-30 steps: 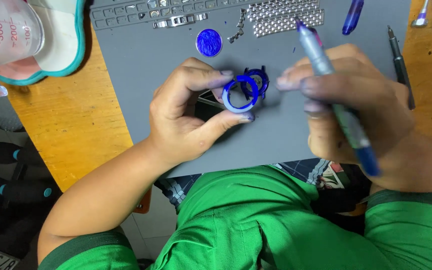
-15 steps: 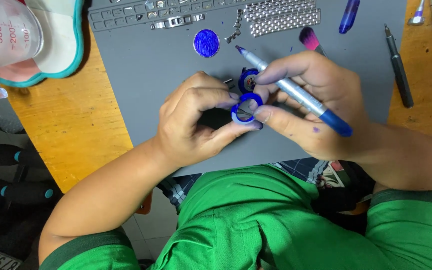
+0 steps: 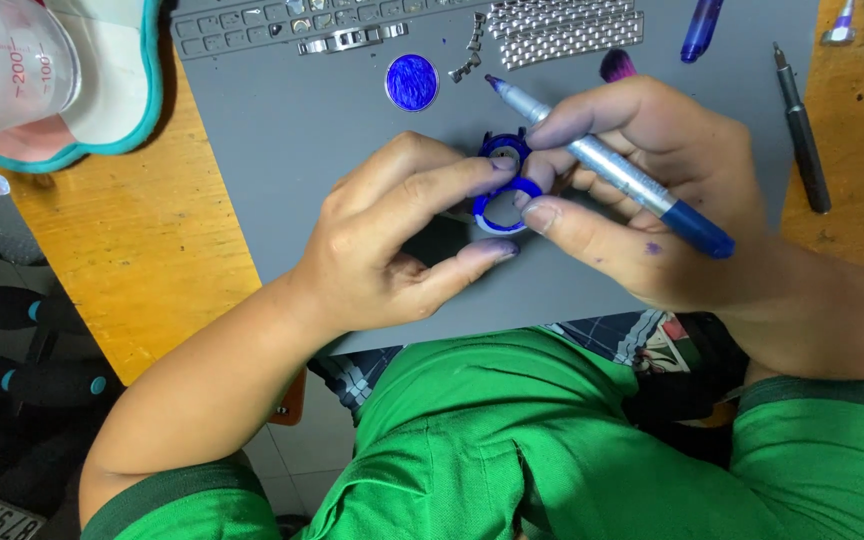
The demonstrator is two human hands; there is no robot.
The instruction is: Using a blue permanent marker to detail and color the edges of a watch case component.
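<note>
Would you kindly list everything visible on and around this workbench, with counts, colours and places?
mat: one, grey, over the wooden bench
bench: one, orange-brown wood, left and right of the mat
ring: one, blue, pinched between both hands
case: one, blue-stained, just above the ring
disc: one, blue, upper mat
mesh strap: one, silver, top of mat
marker: one, silver with blue cap, in right hand
marker cap: one, blue, top right
screwdriver: one, black, right mat edge
measuring cup: one, clear, top left
left hand: holds the ring
right hand: holds the marker, touches the ring
</note>
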